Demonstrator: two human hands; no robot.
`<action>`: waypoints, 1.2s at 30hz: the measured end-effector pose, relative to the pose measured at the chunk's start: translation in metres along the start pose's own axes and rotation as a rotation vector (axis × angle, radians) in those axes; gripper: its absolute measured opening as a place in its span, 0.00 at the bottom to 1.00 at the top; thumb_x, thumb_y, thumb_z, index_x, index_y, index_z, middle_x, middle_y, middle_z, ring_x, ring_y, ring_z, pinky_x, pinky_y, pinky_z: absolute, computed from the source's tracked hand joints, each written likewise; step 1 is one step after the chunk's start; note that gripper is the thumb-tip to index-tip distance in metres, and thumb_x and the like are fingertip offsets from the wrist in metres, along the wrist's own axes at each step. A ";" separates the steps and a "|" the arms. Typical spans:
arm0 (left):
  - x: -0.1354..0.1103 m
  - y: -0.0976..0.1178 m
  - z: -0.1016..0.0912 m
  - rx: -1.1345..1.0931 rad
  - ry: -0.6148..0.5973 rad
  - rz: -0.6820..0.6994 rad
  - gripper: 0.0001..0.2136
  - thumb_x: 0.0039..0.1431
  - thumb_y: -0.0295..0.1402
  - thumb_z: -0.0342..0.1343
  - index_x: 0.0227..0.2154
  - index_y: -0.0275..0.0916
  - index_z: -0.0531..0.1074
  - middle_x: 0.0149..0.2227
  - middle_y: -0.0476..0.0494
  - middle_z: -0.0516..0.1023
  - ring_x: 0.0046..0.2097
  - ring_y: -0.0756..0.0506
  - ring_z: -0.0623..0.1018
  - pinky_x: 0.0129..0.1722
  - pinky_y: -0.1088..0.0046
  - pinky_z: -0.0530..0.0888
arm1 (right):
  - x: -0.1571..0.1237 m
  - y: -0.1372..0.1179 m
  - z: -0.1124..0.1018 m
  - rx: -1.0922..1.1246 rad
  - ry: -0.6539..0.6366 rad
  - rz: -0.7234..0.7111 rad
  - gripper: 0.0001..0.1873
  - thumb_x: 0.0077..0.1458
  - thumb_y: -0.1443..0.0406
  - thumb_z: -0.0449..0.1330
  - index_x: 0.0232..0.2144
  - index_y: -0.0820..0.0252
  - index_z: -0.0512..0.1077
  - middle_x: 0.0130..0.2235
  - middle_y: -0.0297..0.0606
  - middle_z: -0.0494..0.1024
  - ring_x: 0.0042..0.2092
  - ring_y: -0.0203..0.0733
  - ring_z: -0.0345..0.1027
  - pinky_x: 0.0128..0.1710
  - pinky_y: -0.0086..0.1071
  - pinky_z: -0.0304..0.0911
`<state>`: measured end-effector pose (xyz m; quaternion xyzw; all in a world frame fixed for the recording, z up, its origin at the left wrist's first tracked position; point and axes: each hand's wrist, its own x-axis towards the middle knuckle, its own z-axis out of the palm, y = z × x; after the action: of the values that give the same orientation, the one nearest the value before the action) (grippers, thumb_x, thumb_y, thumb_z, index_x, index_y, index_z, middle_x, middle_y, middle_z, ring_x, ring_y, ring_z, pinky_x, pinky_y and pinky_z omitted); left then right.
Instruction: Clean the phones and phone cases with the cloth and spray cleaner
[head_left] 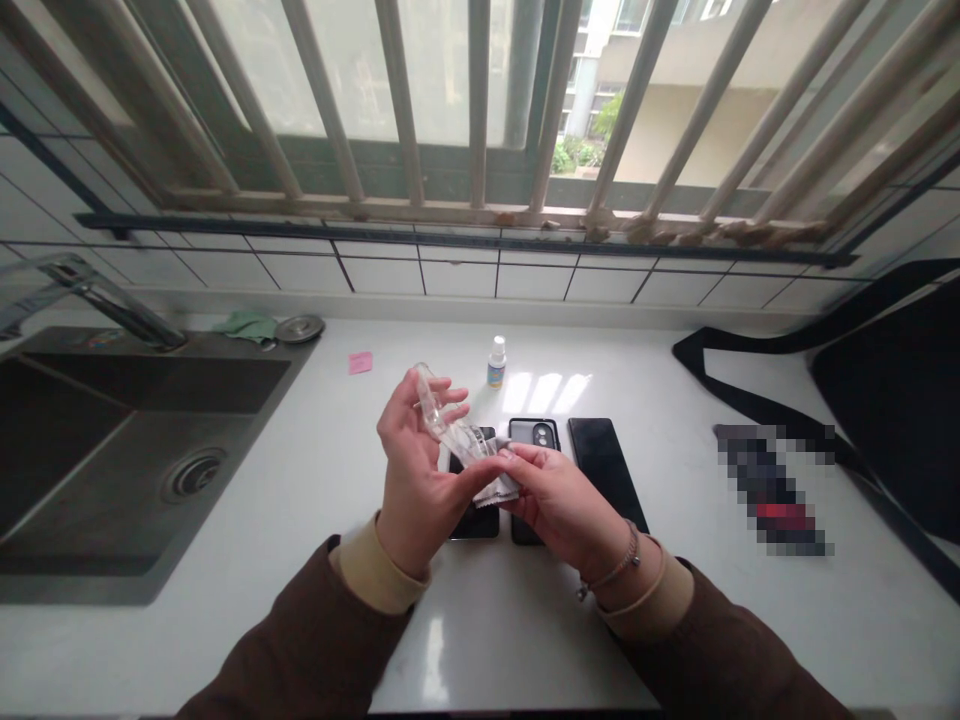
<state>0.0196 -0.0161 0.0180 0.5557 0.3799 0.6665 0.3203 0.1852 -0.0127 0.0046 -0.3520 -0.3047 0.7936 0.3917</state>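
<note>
Head view is up. What's my left hand (411,470) doing?

"It's curled narrowly around a clear plastic case (433,402), which tilts up toward 11 o'clock."

And my right hand (559,495)?

"It's pinching a grey cloth (491,478) against the lower end of the case, so the case and cloth sit together between your hands, above the phones."

How should I hold this to do it well?

"I'd keep the cloth flat on the plastic and the pinch even. Cradle the case by its edges, so your left fingers stay off the part under the cloth."

What's around me on the desk (510,640)?

"A small dropper bottle (496,362) stands at 12 o'clock. A phone with a twin camera bump (534,435) lies just under your hands at 1 o'clock, and a black phone (604,470) lies at 3 o'clock. Another phone (474,522) lies beneath your hands at 6 o'clock. A steel sink (127,450) sits at 9 o'clock."
</note>
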 end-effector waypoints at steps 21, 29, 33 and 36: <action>0.022 0.007 -0.007 -0.464 0.024 -0.763 0.24 0.72 0.51 0.56 0.58 0.37 0.68 0.53 0.30 0.79 0.41 0.43 0.85 0.37 0.68 0.84 | 0.009 -0.015 -0.025 -0.043 0.391 -0.317 0.15 0.58 0.54 0.73 0.42 0.56 0.83 0.45 0.39 0.85 0.43 0.42 0.77 0.44 0.36 0.75; 0.006 0.004 -0.004 -0.403 -0.530 -0.887 0.26 0.69 0.53 0.61 0.58 0.41 0.66 0.48 0.35 0.82 0.38 0.42 0.87 0.33 0.69 0.84 | 0.003 -0.017 -0.032 -0.624 0.379 -0.517 0.20 0.71 0.48 0.59 0.41 0.56 0.81 0.36 0.37 0.83 0.37 0.43 0.75 0.39 0.37 0.70; 0.004 0.003 -0.002 -0.292 -0.608 -0.993 0.21 0.71 0.51 0.60 0.55 0.41 0.66 0.48 0.36 0.81 0.37 0.43 0.87 0.33 0.69 0.83 | -0.005 -0.022 -0.023 -0.908 0.329 -0.602 0.17 0.74 0.53 0.58 0.42 0.55 0.82 0.38 0.38 0.85 0.39 0.45 0.78 0.40 0.37 0.69; 0.005 0.005 -0.003 -0.299 -0.628 -1.008 0.21 0.71 0.49 0.60 0.55 0.41 0.66 0.48 0.36 0.80 0.36 0.44 0.86 0.34 0.70 0.83 | -0.007 -0.022 -0.020 -0.974 0.316 -0.681 0.14 0.75 0.57 0.57 0.48 0.54 0.82 0.44 0.38 0.87 0.43 0.45 0.81 0.44 0.37 0.72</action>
<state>0.0160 -0.0149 0.0244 0.4266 0.3861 0.2836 0.7672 0.2133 -0.0028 0.0116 -0.4868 -0.6658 0.3317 0.4579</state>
